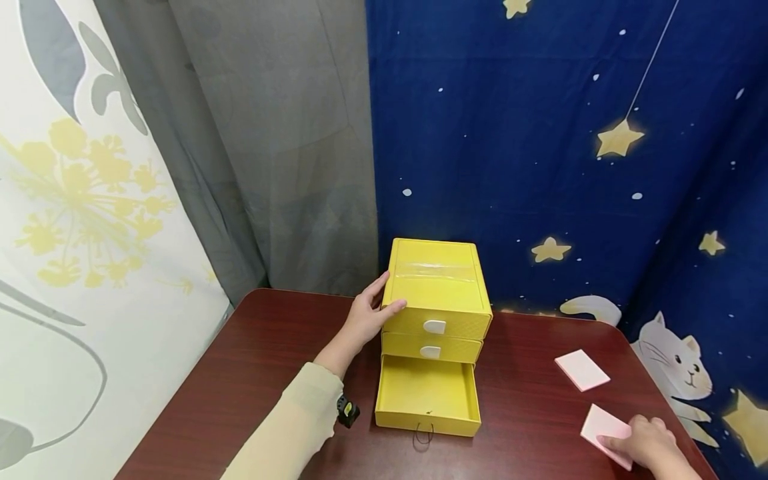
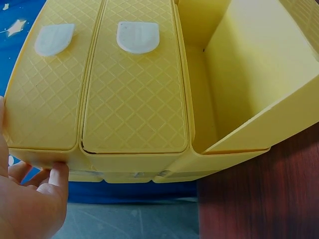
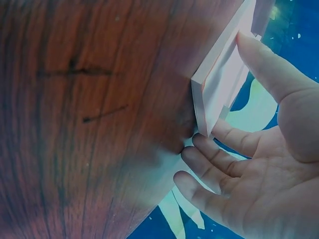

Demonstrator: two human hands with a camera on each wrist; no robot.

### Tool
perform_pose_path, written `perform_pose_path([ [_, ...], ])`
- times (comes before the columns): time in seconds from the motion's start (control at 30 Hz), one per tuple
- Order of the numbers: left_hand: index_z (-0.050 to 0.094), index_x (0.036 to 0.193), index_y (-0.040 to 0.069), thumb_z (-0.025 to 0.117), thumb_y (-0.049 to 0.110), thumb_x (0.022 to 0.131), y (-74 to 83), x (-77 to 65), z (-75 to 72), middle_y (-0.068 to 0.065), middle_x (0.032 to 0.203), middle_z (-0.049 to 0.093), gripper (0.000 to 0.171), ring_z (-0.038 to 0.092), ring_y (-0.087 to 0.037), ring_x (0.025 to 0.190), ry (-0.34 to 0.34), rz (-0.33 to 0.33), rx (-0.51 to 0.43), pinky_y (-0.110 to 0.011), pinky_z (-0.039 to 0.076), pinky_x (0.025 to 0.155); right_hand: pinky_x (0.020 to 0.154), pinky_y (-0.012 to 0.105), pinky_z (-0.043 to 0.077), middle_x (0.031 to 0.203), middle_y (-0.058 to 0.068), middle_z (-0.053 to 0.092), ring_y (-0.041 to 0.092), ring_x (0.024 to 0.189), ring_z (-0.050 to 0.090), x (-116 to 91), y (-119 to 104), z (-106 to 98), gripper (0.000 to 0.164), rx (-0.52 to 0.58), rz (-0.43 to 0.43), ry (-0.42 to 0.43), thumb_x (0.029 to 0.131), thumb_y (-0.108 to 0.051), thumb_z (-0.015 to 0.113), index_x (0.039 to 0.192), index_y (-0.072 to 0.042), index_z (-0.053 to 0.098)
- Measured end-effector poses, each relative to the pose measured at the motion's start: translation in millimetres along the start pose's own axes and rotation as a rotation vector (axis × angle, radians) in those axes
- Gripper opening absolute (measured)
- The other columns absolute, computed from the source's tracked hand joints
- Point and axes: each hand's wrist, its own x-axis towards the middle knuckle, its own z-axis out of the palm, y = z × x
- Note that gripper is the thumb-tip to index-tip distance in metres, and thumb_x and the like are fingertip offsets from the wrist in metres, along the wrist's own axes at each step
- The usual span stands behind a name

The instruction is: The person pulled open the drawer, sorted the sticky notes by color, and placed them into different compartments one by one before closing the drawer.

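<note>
A yellow drawer cabinet (image 1: 436, 287) stands on the table, its lowest drawer (image 1: 427, 387) pulled out and bare inside. My left hand (image 1: 364, 319) rests against the cabinet's left side, thumb at the top front edge; the left wrist view shows the fingers (image 2: 59, 174) touching that side. At the table's right edge, my right hand (image 1: 654, 445) pinches a pale pink note pad (image 1: 603, 427), thumb on its upper face and index finger at its edge. Farther back lies a second pale pink pad (image 1: 582, 371), flat on the table.
Two upper drawers with white tabs (image 1: 435, 327) are closed. A dark string loop (image 1: 424, 435) hangs from the open drawer's front. Behind the dark red table (image 1: 288, 333) hang a grey curtain (image 1: 294, 153) and a starry blue one (image 1: 480, 133).
</note>
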Motion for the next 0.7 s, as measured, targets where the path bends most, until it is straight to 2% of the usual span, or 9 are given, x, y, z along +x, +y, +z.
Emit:
perform_pose_path([
  [0.3, 0.032, 0.149, 0.023, 0.071, 0.034, 0.084, 2.8, -0.9, 0.5, 0.004, 0.153, 0.03, 0.077, 0.034, -0.016, 0.139, -0.012, -0.009, 0.01, -0.033, 0.037, 0.107, 0.083, 0.063, 0.043, 0.095, 0.039, 0.046, 0.05, 0.091, 0.047, 3.7, 2.2, 1.0, 0.115, 0.052, 0.073, -0.021, 0.058, -0.073, 0.072, 0.105, 0.027, 0.04],
  [0.47, 0.029, 0.15, 0.016, 0.071, 0.028, 0.086, 12.0, -3.2, -0.9, -0.002, 0.155, 0.026, 0.077, 0.03, -0.022, 0.14, -0.042, -0.018, -0.014, -0.038, 0.034, 0.109, 0.08, 0.064, 0.044, 0.097, 0.04, 0.042, 0.05, 0.09, 0.045, 2.5, 0.7, 0.4, 0.116, 0.076, 0.089, -0.007, 0.052, -0.074, 0.074, 0.105, 0.024, 0.042],
  [0.57, 0.028, 0.15, 0.014, 0.071, 0.026, 0.086, 13.3, -3.3, -1.2, -0.003, 0.155, 0.026, 0.078, 0.029, -0.023, 0.141, -0.048, -0.02, -0.025, -0.039, 0.033, 0.11, 0.08, 0.065, 0.044, 0.1, 0.042, 0.038, 0.051, 0.091, 0.044, 0.5, -1.0, 0.0, 0.116, 0.077, 0.087, 0.008, 0.052, -0.074, 0.074, 0.107, 0.023, 0.044],
  [0.7, 0.031, 0.149, 0.02, 0.071, 0.031, 0.084, 7.1, -1.6, 0.2, 0.003, 0.154, 0.028, 0.077, 0.032, -0.018, 0.14, -0.029, -0.018, -0.011, -0.036, 0.035, 0.109, 0.078, 0.065, 0.045, 0.101, 0.042, 0.038, 0.052, 0.09, 0.045, -3.1, -3.3, -1.1, 0.11, 0.072, 0.065, 0.064, 0.055, -0.071, 0.074, 0.107, 0.022, 0.047],
])
